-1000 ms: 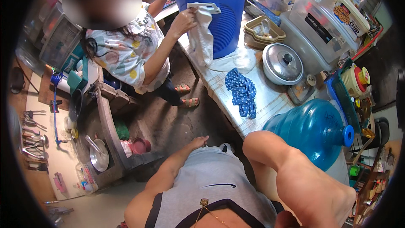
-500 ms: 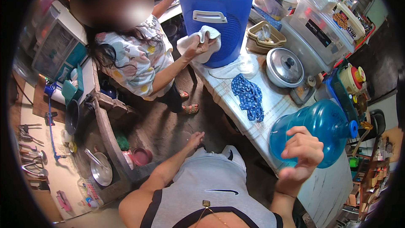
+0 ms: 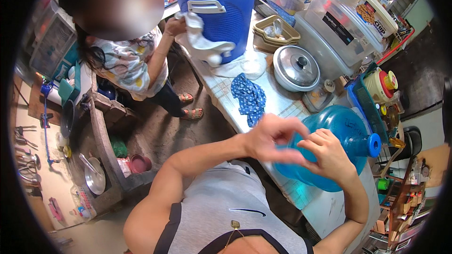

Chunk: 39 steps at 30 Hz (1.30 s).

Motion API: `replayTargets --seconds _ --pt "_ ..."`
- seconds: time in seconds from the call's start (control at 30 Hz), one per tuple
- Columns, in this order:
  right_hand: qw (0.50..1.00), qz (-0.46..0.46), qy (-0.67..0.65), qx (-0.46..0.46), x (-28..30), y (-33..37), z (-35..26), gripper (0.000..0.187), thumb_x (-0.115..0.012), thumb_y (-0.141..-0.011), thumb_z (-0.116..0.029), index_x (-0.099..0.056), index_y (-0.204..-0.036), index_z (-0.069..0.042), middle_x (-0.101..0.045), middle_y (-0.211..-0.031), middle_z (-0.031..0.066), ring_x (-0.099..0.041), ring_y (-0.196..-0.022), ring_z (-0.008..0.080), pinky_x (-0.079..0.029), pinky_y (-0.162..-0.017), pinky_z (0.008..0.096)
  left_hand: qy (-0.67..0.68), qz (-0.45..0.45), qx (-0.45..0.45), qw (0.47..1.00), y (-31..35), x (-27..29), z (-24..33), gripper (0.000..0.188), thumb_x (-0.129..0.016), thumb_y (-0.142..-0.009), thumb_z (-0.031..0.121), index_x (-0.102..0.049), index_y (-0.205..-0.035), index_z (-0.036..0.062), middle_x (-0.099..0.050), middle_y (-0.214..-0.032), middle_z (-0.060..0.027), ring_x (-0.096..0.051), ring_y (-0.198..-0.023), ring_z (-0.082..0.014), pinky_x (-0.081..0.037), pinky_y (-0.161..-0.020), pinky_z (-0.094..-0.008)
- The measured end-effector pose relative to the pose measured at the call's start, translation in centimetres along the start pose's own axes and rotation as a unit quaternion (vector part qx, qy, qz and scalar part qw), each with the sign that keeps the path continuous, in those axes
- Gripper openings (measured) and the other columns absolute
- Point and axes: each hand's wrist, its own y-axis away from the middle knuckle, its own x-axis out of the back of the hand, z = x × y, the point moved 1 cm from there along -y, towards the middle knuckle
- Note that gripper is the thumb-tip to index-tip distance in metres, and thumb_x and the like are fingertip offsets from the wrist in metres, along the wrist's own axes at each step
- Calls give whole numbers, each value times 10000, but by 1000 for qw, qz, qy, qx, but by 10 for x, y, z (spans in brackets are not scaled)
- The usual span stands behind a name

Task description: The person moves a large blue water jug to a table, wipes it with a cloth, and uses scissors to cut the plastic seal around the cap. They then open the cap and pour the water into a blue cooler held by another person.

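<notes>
My left hand (image 3: 275,142) is stretched across my front, its thumb and fingers apart in a C shape and slightly blurred. Its fingertips reach my right hand (image 3: 329,156), whose fingers are curled together; whatever they may hold is hidden. Both hands are in front of a large blue water jug (image 3: 340,127), which lies on its side at the near end of the table with its capped neck to the right. A crumpled blue dotted cloth (image 3: 248,98) lies just beyond my left hand.
Across the table (image 3: 221,84), another person (image 3: 125,66) holds a white cloth (image 3: 200,40) against a blue cooler (image 3: 235,19). A lidded pot (image 3: 296,68), brown baskets (image 3: 270,37) and clear plastic bins (image 3: 341,23) stand along the far side. At left is a concrete ledge (image 3: 104,146).
My left hand has risen from beside my waist to meet my right hand. The view has shifted right. The other person's cloth has moved and now hangs down along the cooler.
</notes>
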Motion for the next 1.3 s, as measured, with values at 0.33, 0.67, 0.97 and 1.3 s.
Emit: replayTargets --seconds 0.33,0.67,0.97,1.3 --pt "969 -103 172 144 -38 14 41 310 -502 -806 -223 -566 -1071 -76 -589 -996 97 -554 -1010 204 -354 -990 419 -98 -172 -444 874 -114 -202 48 137 -636 -670 267 -615 -756 164 -610 -687 -41 -610 -612 -275 -425 -443 -399" --pt "981 -99 -27 167 -88 40 13 410 -595 -777 -265 -534 -1122 -51 -554 -1085 129 -514 -1067 284 -347 -976 464 -104 -408 -348 838 -164 -301 7 346 -614 -703 272 -651 -1036 188 -655 -923 -112 -624 -829 -311 -496 -695 -426" --pt "918 -274 -147 246 -58 31 3 452 -645 -753 -283 -536 -1121 -43 -554 -976 139 -521 -1024 328 -385 -930 437 13 -327 -265 907 -155 -285 -8 363 -641 -663 139 -657 -1026 134 -644 -798 -169 -609 -804 -353 -479 -690 -456" --pt "930 -202 -81 297 -41 28 1 381 -643 -752 -255 -557 -1076 -74 -560 -749 51 -541 -668 223 -421 -687 322 138 -270 -278 911 -151 -283 -16 391 -605 -647 96 -630 -1037 98 -628 -794 -190 -589 -737 -385 -455 -642 -481"
